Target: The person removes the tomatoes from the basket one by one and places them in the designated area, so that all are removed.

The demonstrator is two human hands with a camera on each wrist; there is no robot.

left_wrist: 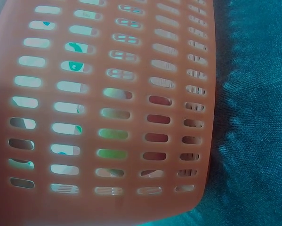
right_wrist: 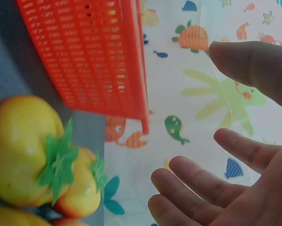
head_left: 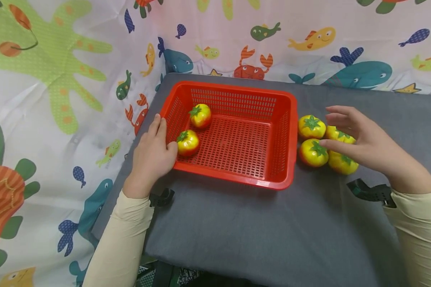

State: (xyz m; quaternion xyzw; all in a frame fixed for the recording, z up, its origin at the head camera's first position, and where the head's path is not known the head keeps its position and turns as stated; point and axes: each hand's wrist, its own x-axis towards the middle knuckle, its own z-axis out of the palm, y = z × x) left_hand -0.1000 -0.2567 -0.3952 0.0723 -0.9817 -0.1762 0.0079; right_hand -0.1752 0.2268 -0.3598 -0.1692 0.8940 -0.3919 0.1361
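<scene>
A red plastic basket [head_left: 230, 177] with slotted walls stands on the grey table, with two yellow-red tomatoes [head_left: 200, 116] near its left end. My left hand [head_left: 152, 153] rests on the basket's left rim, fingers along it and thumb over the front corner. In the left wrist view the slotted basket wall [left_wrist: 91, 101] fills most of the picture and no fingers show. My right hand [head_left: 362, 139] hovers over several tomatoes [head_left: 313, 153] grouped right of the basket, its fingers and thumb spread apart. Nothing lies between those fingers in the right wrist view, where more tomatoes [right_wrist: 23, 146] show at lower left.
A grey cloth [head_left: 237, 231] covers the table. Behind and to the left hangs a white curtain [head_left: 215, 24] printed with sea animals. Dark wrist bands [head_left: 371, 193] sit at both sleeve cuffs.
</scene>
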